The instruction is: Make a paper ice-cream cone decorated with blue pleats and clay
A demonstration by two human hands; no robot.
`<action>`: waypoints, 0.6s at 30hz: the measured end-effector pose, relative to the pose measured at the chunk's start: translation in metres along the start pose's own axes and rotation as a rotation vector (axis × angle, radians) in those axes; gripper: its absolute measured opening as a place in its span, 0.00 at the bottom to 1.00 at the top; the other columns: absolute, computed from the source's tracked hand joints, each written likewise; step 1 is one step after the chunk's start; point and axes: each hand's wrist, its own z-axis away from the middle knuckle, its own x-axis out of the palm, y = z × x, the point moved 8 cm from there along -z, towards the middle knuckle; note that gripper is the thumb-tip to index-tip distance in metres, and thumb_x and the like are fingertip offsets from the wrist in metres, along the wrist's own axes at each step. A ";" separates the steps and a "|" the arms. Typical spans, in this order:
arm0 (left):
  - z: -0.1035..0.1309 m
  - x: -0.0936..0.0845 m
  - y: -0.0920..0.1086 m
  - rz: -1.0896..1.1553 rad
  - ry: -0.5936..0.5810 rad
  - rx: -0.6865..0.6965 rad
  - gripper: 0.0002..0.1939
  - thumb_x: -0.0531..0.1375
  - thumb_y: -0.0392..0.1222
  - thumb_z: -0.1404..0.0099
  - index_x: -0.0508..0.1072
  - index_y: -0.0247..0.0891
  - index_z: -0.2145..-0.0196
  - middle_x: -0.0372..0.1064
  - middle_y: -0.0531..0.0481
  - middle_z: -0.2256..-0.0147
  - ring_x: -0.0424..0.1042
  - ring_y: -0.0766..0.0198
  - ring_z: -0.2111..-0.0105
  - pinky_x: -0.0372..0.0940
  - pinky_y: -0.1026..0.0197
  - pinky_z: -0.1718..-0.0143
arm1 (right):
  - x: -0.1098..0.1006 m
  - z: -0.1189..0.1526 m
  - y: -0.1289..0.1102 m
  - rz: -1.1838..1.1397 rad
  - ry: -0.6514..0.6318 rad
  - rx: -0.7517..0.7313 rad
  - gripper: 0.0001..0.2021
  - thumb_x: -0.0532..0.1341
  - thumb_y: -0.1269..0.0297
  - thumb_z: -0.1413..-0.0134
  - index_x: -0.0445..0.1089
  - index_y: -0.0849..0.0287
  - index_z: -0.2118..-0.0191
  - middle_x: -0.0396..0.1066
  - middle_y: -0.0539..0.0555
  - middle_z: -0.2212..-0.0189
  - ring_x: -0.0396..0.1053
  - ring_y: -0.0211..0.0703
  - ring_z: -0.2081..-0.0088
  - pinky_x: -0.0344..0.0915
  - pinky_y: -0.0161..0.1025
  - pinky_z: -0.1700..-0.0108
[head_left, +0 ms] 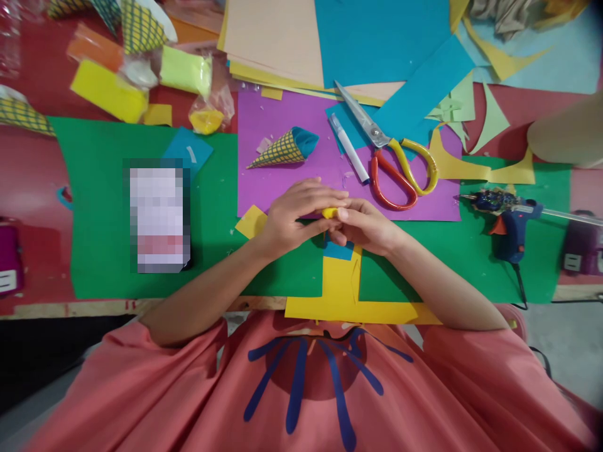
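My left hand (301, 210) and my right hand (365, 225) meet over the green sheet, fingertips together. Between them is a small yellow lump (330, 213), which looks like soft modelling clay. The right thumb presses on one end of it, while the left thumb and fingers close around the other. Part of the lump is hidden by the fingers. Just beyond the hands, a yellow-and-green checked paper cone (282, 148) with a blue lining lies on its side on the purple sheet (292, 194). Scissors (381, 141) with red and yellow handles and a white pen (348, 147) rest to its right.
A blue glue gun (512, 226) lies at the right, its cord over the front edge. A pixelated phone-like object (157, 216) is at the left. Clay packets (109, 91) sit at the back left; coloured sheets (381, 44) are stacked at the back. Yellow strips (342, 282) lie in front.
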 end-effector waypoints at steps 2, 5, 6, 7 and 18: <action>0.001 -0.002 -0.002 0.040 0.032 -0.018 0.14 0.64 0.46 0.35 0.75 0.45 0.52 0.79 0.51 0.54 0.77 0.63 0.53 0.67 0.54 0.43 | 0.000 0.000 0.001 -0.016 0.003 -0.006 0.18 0.73 0.53 0.56 0.73 0.64 0.68 0.69 0.43 0.81 0.64 0.24 0.83 0.58 0.25 0.80; 0.001 -0.001 -0.009 0.127 0.025 -0.087 0.22 0.67 0.52 0.40 0.74 0.45 0.49 0.78 0.48 0.53 0.76 0.60 0.51 0.68 0.55 0.45 | -0.001 0.001 0.000 -0.015 0.010 0.003 0.17 0.73 0.55 0.55 0.73 0.63 0.67 0.68 0.42 0.81 0.61 0.23 0.84 0.55 0.24 0.81; 0.001 -0.001 -0.010 0.154 0.014 -0.102 0.23 0.67 0.54 0.40 0.74 0.45 0.49 0.78 0.47 0.53 0.76 0.59 0.51 0.68 0.55 0.45 | -0.001 0.001 0.000 -0.014 0.011 0.010 0.17 0.73 0.55 0.55 0.73 0.63 0.67 0.68 0.42 0.82 0.61 0.23 0.84 0.55 0.25 0.81; 0.001 0.000 -0.010 0.177 0.009 -0.105 0.21 0.66 0.54 0.40 0.75 0.45 0.51 0.78 0.47 0.54 0.76 0.59 0.51 0.68 0.55 0.46 | -0.001 0.002 0.000 -0.013 0.008 0.016 0.17 0.73 0.56 0.56 0.73 0.64 0.67 0.68 0.43 0.82 0.61 0.23 0.83 0.55 0.25 0.81; -0.002 -0.001 -0.008 0.144 0.042 -0.108 0.13 0.66 0.49 0.38 0.76 0.43 0.58 0.79 0.48 0.59 0.77 0.61 0.56 0.69 0.55 0.49 | 0.002 0.001 0.004 -0.149 -0.015 0.053 0.17 0.75 0.57 0.58 0.73 0.64 0.69 0.67 0.42 0.82 0.58 0.22 0.85 0.55 0.25 0.81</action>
